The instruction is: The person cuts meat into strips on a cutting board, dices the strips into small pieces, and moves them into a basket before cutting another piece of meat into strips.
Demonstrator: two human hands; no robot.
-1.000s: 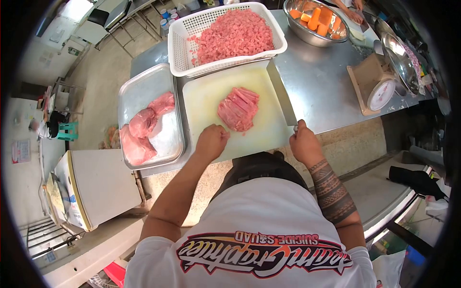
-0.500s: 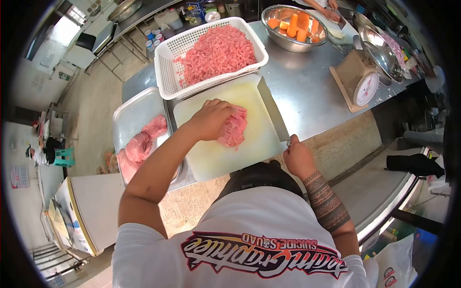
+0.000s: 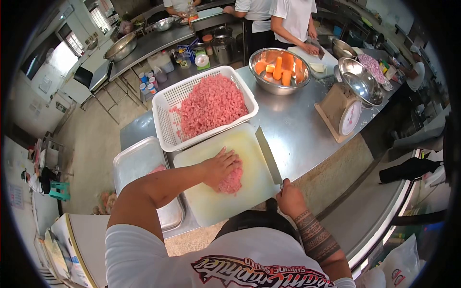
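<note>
My left hand (image 3: 220,169) lies flat on a piece of pink meat (image 3: 232,181), fingers stretched out, on the pale cutting board (image 3: 254,194). Wrapped round the handle of a wide cleaver (image 3: 269,156), my right hand (image 3: 291,197) is at the board's right edge. The cleaver's blade points away from me along that edge, apart from the meat. Beyond the board stands a white perforated basket (image 3: 162,126) holding diced meat (image 3: 211,108). A metal tray (image 3: 139,156) is at the left, its meat mostly hidden by my left arm.
A steel bowl (image 3: 273,89) of orange vegetable pieces stands behind the board on the metal table (image 3: 293,125). At the right are a dial scale (image 3: 338,113) and more bowls. Across the table a person (image 3: 294,24) works at another white board.
The view has tilted up, showing more of the people and the far counter. My left hand lies flatter over the meat, and my left forearm now covers most of the tray's meat.
</note>
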